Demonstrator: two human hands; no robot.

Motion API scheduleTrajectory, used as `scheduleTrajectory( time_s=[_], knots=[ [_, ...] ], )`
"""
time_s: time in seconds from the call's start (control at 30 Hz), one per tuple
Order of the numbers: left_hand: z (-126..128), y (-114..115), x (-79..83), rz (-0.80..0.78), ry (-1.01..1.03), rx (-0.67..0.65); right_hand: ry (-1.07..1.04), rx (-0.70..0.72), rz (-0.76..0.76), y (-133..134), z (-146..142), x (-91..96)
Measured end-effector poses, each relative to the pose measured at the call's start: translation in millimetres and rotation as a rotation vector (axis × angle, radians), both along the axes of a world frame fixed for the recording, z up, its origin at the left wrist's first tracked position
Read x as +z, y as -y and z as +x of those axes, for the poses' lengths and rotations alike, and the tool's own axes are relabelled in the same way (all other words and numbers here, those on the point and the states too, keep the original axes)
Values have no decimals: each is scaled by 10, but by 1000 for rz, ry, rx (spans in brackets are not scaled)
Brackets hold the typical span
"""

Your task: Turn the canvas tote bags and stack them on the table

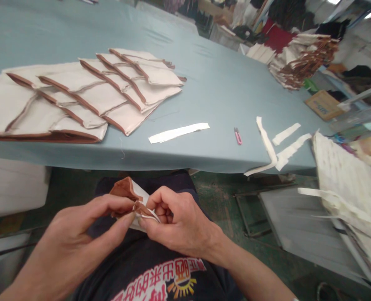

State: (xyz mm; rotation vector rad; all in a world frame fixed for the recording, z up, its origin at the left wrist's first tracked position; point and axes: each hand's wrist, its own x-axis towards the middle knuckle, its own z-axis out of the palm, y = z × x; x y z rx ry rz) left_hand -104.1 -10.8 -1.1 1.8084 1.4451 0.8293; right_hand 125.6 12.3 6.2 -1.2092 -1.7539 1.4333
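Over my lap, both hands pinch a small brown-and-white fabric piece [126, 188] that is folded and bunched between them. My left hand [93, 232] grips its brown edge between thumb and forefinger. My right hand [179, 221] closes on the white side, its fingers curled and the thumb pressed against the fold. Part of the piece is hidden behind the fingers. On the table beyond lie several overlapping cream fabric pieces [78, 90] with brown edging. A pink-handled thread snipper [238, 136] lies to their right.
The blue-green table [216, 88] spans the space in front of me. White strips [179, 133] lie near its front edge, with more strips [268, 142] at the right corner. A cream-and-brown fabric stack [307, 58] stands far right. White cloth [342, 184] hangs over something at right.
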Motion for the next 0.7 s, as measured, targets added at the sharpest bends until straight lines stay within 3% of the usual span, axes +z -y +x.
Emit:
scheduleTrajectory(
  time_s=[0.23,0.53,0.7],
  knots=[
    [74,-41,105,333,-95,-76,-12,-11,3,6,0,6],
    [101,54,-43,422,-333,-84,19,-25,35,1,-36,23],
    [124,43,-34,453,-318,-58,43,-27,32,19,-77,14]
  ],
)
